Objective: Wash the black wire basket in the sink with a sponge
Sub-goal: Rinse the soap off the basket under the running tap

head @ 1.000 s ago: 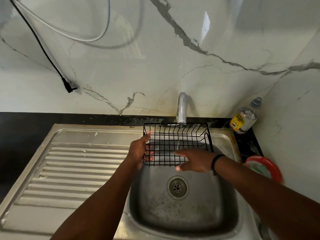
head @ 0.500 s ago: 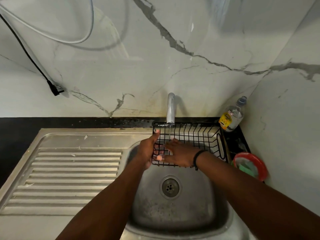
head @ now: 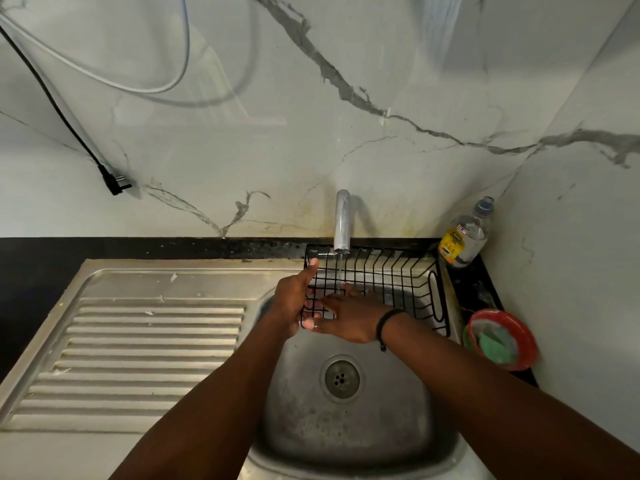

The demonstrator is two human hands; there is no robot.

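The black wire basket (head: 391, 282) hangs over the back of the steel sink (head: 346, 427), under the tap (head: 342, 220), from which a thin stream of water runs. My left hand (head: 294, 299) grips the basket's left end, thumb on the top rim. My right hand (head: 346, 318) lies flat inside the basket with fingers straight, rubbing its wires near the left end. A green sponge (head: 493, 344) sits in a red bowl (head: 519, 327) on the counter to the right, apart from both hands.
A ribbed steel drainboard (head: 145, 341) stretches left of the sink. A clear bottle with a yellow label (head: 465, 237) stands in the back right corner. A black plug (head: 112, 183) and white cable hang on the marble wall.
The basket has shifted to the right under the tap. My right hand slid left along its inside toward my left hand.
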